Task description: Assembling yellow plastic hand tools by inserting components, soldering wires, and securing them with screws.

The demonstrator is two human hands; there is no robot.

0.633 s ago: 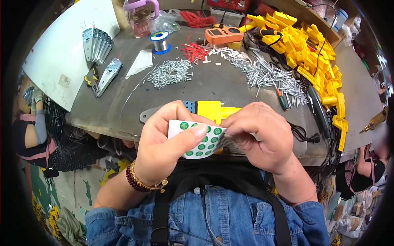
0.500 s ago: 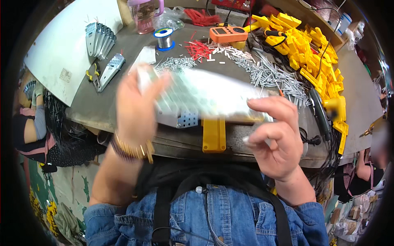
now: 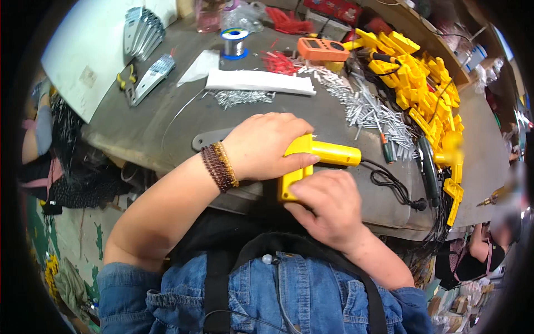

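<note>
A yellow plastic tool housing (image 3: 336, 153) with a side handle is at the near edge of the table, a black cord (image 3: 384, 179) running from the handle to a plug. My left hand (image 3: 267, 146), wearing bead bracelets, wraps over the top of the housing with the thumb across it. Closed round its near end is my right hand (image 3: 331, 207), whose fingertips are partly hidden. A grey metal plate (image 3: 208, 138) with a rounded, holed end sticks out left from beneath my left hand. A white flat strip (image 3: 261, 82) lies beyond, beside a pile of small metal screws (image 3: 242, 98).
Long metal pins (image 3: 384, 119), a screwdriver (image 3: 386, 149) and a heap of yellow housings (image 3: 423, 78) are at right. Behind stand a solder spool (image 3: 234, 44) and an orange meter (image 3: 322, 50). Pliers (image 3: 128, 86) and metal blades (image 3: 143, 33) lie left. Other people sit at both sides.
The white strip has left my hands and lies farther back on the table. Both hands have come down and together onto the yellow housing. The view has shifted slightly.
</note>
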